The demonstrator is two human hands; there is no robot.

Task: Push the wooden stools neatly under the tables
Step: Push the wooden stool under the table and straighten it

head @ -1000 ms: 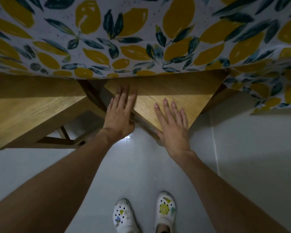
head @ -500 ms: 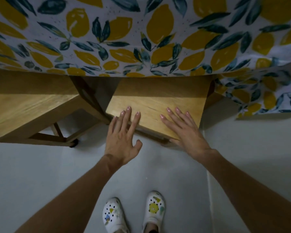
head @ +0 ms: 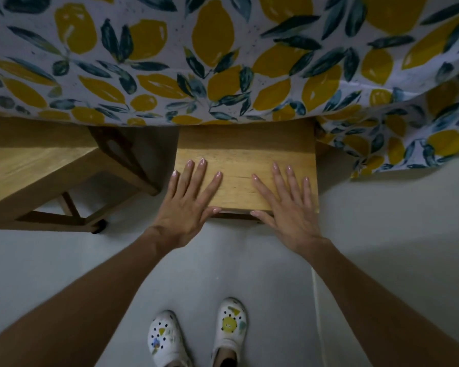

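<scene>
A wooden stool [head: 244,160] stands square to the table edge, its far part hidden under the lemon-print tablecloth [head: 223,62]. My left hand [head: 188,200] lies flat on the seat's near left corner, fingers spread, thumb at the front edge. On the near right part of the seat my right hand [head: 289,205] rests flat too, thumb hooked at the front edge. Neither hand grips anything. A second wooden stool [head: 37,170] stands at the left, also partly under the cloth, turned at a slight angle.
The cloth hangs low at the right [head: 408,144], close to the stool's right side. Pale grey floor [head: 395,234] lies around me. My feet in white decorated clogs [head: 196,337] stand just behind the stool.
The stool under my hands has turned from a diagonal to square with the table edge. Both hands stayed flat on the seat and spread further apart.
</scene>
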